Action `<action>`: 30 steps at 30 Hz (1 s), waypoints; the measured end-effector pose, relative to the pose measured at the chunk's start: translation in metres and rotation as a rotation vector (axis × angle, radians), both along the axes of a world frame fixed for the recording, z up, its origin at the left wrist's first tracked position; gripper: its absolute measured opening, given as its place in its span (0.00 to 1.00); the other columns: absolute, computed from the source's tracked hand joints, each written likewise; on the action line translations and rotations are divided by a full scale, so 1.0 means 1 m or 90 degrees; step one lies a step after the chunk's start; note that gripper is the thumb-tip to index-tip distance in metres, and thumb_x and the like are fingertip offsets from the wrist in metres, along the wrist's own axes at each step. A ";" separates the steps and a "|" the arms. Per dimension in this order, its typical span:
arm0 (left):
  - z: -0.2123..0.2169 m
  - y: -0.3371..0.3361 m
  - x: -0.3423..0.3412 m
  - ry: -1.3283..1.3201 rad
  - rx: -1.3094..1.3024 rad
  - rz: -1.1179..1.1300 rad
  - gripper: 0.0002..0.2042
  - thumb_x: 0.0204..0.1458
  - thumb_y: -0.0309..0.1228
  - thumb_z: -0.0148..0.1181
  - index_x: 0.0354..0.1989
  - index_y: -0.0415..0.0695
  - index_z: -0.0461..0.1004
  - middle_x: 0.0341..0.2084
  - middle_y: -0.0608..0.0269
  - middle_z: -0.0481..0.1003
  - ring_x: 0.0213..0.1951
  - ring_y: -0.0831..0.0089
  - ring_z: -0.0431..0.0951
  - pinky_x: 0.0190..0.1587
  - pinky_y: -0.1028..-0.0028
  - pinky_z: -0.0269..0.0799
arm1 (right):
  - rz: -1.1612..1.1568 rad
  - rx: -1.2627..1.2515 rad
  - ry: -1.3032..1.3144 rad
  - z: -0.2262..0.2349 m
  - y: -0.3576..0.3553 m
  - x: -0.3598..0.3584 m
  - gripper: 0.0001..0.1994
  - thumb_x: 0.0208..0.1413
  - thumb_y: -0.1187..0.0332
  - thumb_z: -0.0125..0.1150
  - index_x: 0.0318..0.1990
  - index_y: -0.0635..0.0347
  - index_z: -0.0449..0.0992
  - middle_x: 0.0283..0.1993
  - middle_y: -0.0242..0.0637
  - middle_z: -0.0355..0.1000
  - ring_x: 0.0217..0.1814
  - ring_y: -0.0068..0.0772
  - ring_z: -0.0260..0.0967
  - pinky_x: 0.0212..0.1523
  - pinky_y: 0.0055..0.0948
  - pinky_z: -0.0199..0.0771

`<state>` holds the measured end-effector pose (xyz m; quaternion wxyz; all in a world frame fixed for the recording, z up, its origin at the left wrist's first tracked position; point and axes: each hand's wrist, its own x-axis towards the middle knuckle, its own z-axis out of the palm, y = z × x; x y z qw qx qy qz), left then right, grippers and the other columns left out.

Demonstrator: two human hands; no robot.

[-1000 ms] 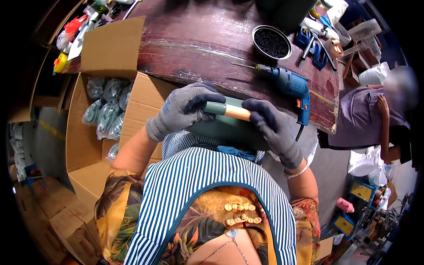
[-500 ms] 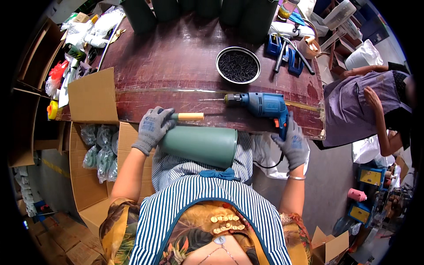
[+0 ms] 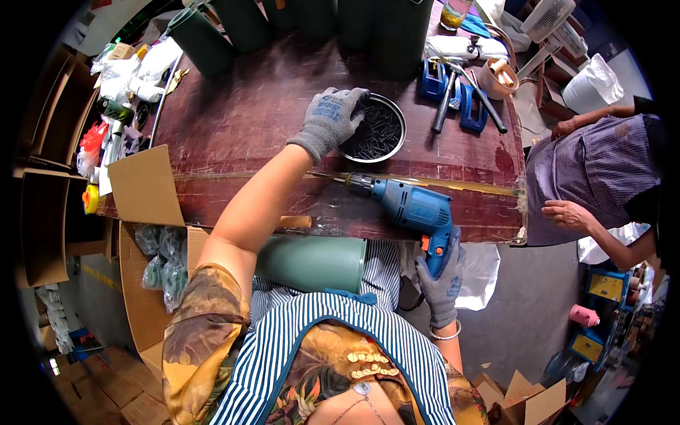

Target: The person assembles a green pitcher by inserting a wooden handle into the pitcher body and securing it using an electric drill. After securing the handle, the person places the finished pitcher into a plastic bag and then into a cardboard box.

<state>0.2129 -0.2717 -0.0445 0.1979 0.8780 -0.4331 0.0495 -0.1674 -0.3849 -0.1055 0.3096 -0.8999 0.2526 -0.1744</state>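
My left hand (image 3: 328, 120), in a grey glove, reaches over the near left rim of a round metal bowl (image 3: 404, 134) filled with black screws (image 3: 381, 133). Its fingers are curled together, their tips hidden, so I cannot make out what they hold. My right hand (image 3: 440, 283), also gloved, is wrapped round the grip of a blue power drill (image 3: 418, 207). The drill lies over the table's near edge, bit pointing left. Across my lap rests a green tapered cylinder (image 3: 312, 263). A light wooden piece (image 3: 294, 222) lies just beyond it, partly hidden by my left forearm.
Dark green containers (image 3: 200, 41) line the far side of the red-brown table (image 3: 241, 134). Blue clamp-like tools (image 3: 473, 106) and a tub of wooden pieces (image 3: 498, 78) sit at right. An open carton (image 3: 145, 185) stands left. Another person (image 3: 588, 177) is at the right.
My left hand has left the wooden piece and moved up and right to the bowl. My right hand and the drill have shifted slightly nearer to me, the drill tilting.
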 end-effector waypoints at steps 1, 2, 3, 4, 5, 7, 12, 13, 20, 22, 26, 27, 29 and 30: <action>-0.002 -0.004 -0.001 0.010 0.015 0.006 0.20 0.55 0.35 0.61 0.56 0.50 0.73 0.46 0.57 0.79 0.51 0.54 0.76 0.57 0.58 0.70 | -0.005 0.002 0.001 -0.001 -0.001 0.000 0.49 0.48 0.60 0.70 0.75 0.62 0.49 0.66 0.55 0.62 0.62 0.58 0.61 0.63 0.51 0.62; -0.004 -0.007 -0.002 0.021 0.030 0.012 0.20 0.55 0.35 0.60 0.58 0.50 0.72 0.47 0.57 0.79 0.52 0.55 0.75 0.59 0.59 0.70 | -0.003 -0.009 -0.004 -0.002 -0.001 0.001 0.49 0.48 0.60 0.70 0.76 0.61 0.49 0.66 0.55 0.62 0.62 0.57 0.61 0.63 0.50 0.62; -0.009 -0.007 0.001 0.023 0.031 0.012 0.20 0.55 0.35 0.60 0.58 0.50 0.72 0.47 0.57 0.79 0.52 0.55 0.75 0.59 0.59 0.70 | 0.003 -0.021 -0.009 -0.003 -0.001 0.001 0.49 0.47 0.60 0.71 0.76 0.60 0.49 0.66 0.55 0.62 0.62 0.57 0.62 0.62 0.50 0.63; -0.018 -0.006 0.006 0.005 -0.003 -0.023 0.21 0.56 0.34 0.59 0.60 0.51 0.71 0.51 0.56 0.77 0.56 0.54 0.73 0.61 0.58 0.67 | 0.003 -0.019 -0.006 -0.004 -0.002 0.000 0.49 0.47 0.60 0.71 0.76 0.60 0.49 0.66 0.55 0.62 0.62 0.57 0.62 0.62 0.50 0.63; -0.026 -0.004 0.008 -0.013 -0.037 -0.057 0.22 0.57 0.34 0.58 0.62 0.51 0.70 0.56 0.55 0.75 0.59 0.54 0.71 0.64 0.56 0.65 | 0.002 -0.029 -0.001 -0.006 -0.004 0.000 0.49 0.47 0.61 0.71 0.76 0.59 0.49 0.66 0.54 0.62 0.62 0.57 0.62 0.62 0.50 0.63; -0.039 0.002 0.004 -0.081 -0.026 -0.095 0.23 0.58 0.34 0.57 0.63 0.51 0.69 0.60 0.54 0.72 0.63 0.54 0.68 0.66 0.54 0.61 | 0.002 -0.036 0.005 -0.007 -0.004 0.000 0.50 0.47 0.61 0.71 0.76 0.59 0.49 0.66 0.54 0.61 0.62 0.57 0.62 0.62 0.50 0.63; -0.034 0.026 -0.009 -0.006 0.037 -0.189 0.24 0.59 0.31 0.55 0.66 0.49 0.67 0.64 0.52 0.67 0.67 0.52 0.63 0.70 0.51 0.56 | -0.006 -0.037 0.006 -0.006 -0.001 0.002 0.49 0.47 0.61 0.70 0.76 0.58 0.49 0.66 0.54 0.62 0.62 0.57 0.61 0.63 0.51 0.62; -0.029 0.030 -0.009 -0.008 0.040 -0.190 0.24 0.59 0.31 0.55 0.66 0.49 0.67 0.64 0.52 0.67 0.67 0.52 0.63 0.70 0.51 0.56 | -0.007 -0.035 0.004 -0.008 -0.001 0.002 0.49 0.47 0.61 0.70 0.76 0.58 0.49 0.66 0.54 0.62 0.62 0.57 0.61 0.63 0.51 0.62; -0.004 0.028 -0.021 0.245 -0.172 -0.167 0.19 0.54 0.29 0.62 0.57 0.49 0.75 0.52 0.55 0.76 0.55 0.52 0.74 0.61 0.59 0.68 | -0.025 -0.040 0.018 -0.005 0.002 0.003 0.49 0.47 0.62 0.69 0.76 0.59 0.48 0.63 0.55 0.63 0.61 0.57 0.62 0.63 0.52 0.62; -0.002 0.022 -0.029 0.140 -0.084 -0.187 0.17 0.53 0.32 0.64 0.53 0.49 0.77 0.49 0.56 0.76 0.52 0.54 0.74 0.59 0.59 0.69 | -0.025 -0.016 0.020 -0.004 0.001 0.003 0.49 0.47 0.62 0.69 0.76 0.59 0.48 0.62 0.55 0.63 0.61 0.57 0.62 0.63 0.52 0.61; -0.001 0.005 -0.047 -0.088 0.116 -0.183 0.12 0.49 0.37 0.67 0.40 0.48 0.80 0.44 0.58 0.75 0.49 0.57 0.74 0.52 0.58 0.70 | -0.019 -0.039 0.025 -0.005 0.001 0.002 0.49 0.48 0.62 0.69 0.76 0.59 0.47 0.62 0.56 0.63 0.60 0.58 0.62 0.62 0.52 0.62; 0.000 0.000 -0.051 -0.144 0.195 -0.169 0.11 0.48 0.37 0.67 0.38 0.48 0.80 0.44 0.58 0.74 0.48 0.57 0.74 0.52 0.58 0.70 | -0.016 -0.053 0.024 -0.005 0.002 0.001 0.49 0.48 0.62 0.69 0.76 0.59 0.47 0.63 0.56 0.62 0.60 0.58 0.62 0.62 0.52 0.62; 0.003 -0.008 -0.056 -0.157 0.220 -0.173 0.10 0.47 0.35 0.66 0.38 0.48 0.79 0.44 0.58 0.75 0.49 0.57 0.74 0.51 0.57 0.70 | -0.014 -0.042 0.019 -0.004 0.002 0.003 0.49 0.48 0.62 0.69 0.76 0.59 0.47 0.63 0.56 0.62 0.61 0.59 0.62 0.62 0.52 0.62; 0.006 -0.013 -0.059 -0.173 0.279 -0.173 0.10 0.47 0.34 0.66 0.38 0.48 0.79 0.44 0.58 0.75 0.49 0.57 0.75 0.51 0.58 0.71 | -0.011 -0.033 0.011 -0.003 0.002 0.004 0.49 0.48 0.63 0.69 0.76 0.59 0.47 0.63 0.57 0.62 0.61 0.59 0.62 0.63 0.52 0.62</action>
